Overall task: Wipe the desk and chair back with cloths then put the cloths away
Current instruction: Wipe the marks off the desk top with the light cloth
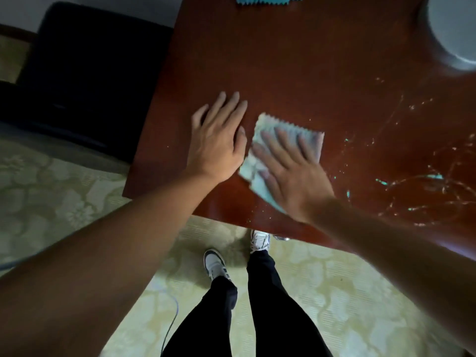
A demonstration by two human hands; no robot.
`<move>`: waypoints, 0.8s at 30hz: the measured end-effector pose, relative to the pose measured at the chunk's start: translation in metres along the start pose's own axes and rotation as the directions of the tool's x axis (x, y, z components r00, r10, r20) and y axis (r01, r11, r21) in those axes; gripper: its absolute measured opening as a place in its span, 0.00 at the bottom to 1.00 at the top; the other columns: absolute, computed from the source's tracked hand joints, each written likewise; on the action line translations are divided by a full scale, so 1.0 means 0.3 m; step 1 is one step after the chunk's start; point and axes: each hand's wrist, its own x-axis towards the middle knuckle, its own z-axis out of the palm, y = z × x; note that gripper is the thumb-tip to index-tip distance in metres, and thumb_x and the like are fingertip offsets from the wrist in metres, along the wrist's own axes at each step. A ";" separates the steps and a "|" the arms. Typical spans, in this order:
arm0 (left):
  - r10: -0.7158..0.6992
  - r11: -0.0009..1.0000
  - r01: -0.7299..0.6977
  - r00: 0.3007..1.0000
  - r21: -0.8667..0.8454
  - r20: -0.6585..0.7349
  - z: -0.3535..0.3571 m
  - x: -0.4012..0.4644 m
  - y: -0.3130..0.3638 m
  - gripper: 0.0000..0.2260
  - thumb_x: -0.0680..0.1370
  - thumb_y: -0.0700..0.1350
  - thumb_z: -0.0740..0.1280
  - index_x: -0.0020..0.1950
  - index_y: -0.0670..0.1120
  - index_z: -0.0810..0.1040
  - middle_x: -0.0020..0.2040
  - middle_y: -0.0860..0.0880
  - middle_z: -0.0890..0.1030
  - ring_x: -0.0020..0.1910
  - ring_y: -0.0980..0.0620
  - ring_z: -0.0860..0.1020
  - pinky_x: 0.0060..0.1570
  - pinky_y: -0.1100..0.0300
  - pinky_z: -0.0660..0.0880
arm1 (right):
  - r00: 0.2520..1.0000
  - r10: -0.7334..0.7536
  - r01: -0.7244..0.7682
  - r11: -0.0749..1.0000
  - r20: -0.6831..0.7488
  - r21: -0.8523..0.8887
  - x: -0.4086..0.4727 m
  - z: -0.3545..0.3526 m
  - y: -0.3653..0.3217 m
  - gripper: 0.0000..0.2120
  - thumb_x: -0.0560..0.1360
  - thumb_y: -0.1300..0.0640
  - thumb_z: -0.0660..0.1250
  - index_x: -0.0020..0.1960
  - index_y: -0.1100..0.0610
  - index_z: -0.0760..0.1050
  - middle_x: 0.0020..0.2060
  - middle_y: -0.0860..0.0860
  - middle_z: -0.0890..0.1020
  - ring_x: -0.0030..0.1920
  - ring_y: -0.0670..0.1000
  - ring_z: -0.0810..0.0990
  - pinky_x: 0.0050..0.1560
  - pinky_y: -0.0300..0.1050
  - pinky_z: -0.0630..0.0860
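Head view: cloth (283, 148) pressed flat on desk (322, 60) under right hand (291, 171), fingers straight. Left hand (219, 140) flat, empty, just beside. Smears (425, 181) lie rightward, probably next; second cloth (268, 0) at far edge.

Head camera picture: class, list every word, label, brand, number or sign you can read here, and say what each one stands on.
None: no readable text shows in this view.
Pale cloth under the right hand: zigzag edge, no print.
Teal cloth at the desk's far edge: plain, cut off by the frame.
Shoes: dark stripes only, no legible brand.
Left hand: lies flat on bare wood.
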 end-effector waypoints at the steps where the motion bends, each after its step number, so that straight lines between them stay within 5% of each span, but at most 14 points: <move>1: 0.024 1.000 -0.024 1.000 -0.010 0.000 -0.007 -0.048 0.003 0.21 0.80 0.46 0.58 0.73 0.45 0.72 0.74 0.47 0.70 0.76 0.47 0.65 0.72 0.48 0.59 | 0.998 -0.039 0.039 0.999 0.048 -0.009 -0.043 0.000 -0.032 0.26 0.84 0.46 0.43 0.80 0.51 0.52 0.79 0.52 0.54 0.80 0.57 0.49 0.78 0.60 0.46; 4: 0.110 0.993 -0.109 0.993 -0.041 0.037 -0.011 -0.172 0.008 0.21 0.80 0.44 0.57 0.73 0.44 0.71 0.74 0.47 0.70 0.76 0.47 0.65 0.73 0.48 0.59 | 0.986 -0.082 0.085 0.996 0.143 -0.017 0.016 -0.028 0.029 0.27 0.82 0.44 0.39 0.80 0.50 0.47 0.80 0.51 0.49 0.80 0.56 0.44 0.78 0.59 0.44; 9: 0.064 0.994 -0.063 0.998 -0.089 0.005 -0.009 -0.179 0.003 0.20 0.81 0.42 0.57 0.72 0.41 0.73 0.72 0.45 0.74 0.74 0.47 0.69 0.71 0.50 0.63 | 0.964 0.265 -0.265 0.964 0.021 0.035 0.148 -0.044 0.124 0.25 0.85 0.48 0.45 0.80 0.52 0.50 0.80 0.53 0.52 0.80 0.57 0.47 0.78 0.58 0.43; 16: 0.065 0.995 -0.064 0.998 -0.070 0.013 -0.009 -0.181 0.008 0.19 0.80 0.43 0.58 0.69 0.43 0.75 0.72 0.45 0.74 0.73 0.47 0.69 0.70 0.49 0.62 | 0.994 -0.054 0.052 0.998 0.098 0.019 -0.117 0.013 -0.160 0.26 0.84 0.46 0.45 0.80 0.53 0.54 0.79 0.52 0.54 0.80 0.57 0.50 0.78 0.61 0.49; 22: 0.072 0.991 -0.072 0.997 -0.111 0.002 -0.020 -0.181 0.011 0.22 0.78 0.42 0.61 0.72 0.43 0.72 0.72 0.45 0.74 0.73 0.46 0.70 0.70 0.49 0.65 | 0.970 0.242 -0.242 0.968 0.003 0.073 0.107 -0.019 -0.005 0.25 0.84 0.47 0.44 0.80 0.51 0.51 0.80 0.52 0.53 0.80 0.56 0.47 0.78 0.58 0.43; 24: 0.072 0.991 -0.070 0.997 -0.115 0.012 -0.038 -0.186 0.004 0.26 0.75 0.42 0.62 0.74 0.44 0.69 0.73 0.45 0.73 0.72 0.46 0.70 0.69 0.48 0.66 | 0.979 0.206 -0.205 0.978 -0.013 0.022 0.053 0.004 -0.104 0.26 0.84 0.47 0.44 0.80 0.51 0.51 0.80 0.53 0.53 0.80 0.57 0.48 0.78 0.60 0.45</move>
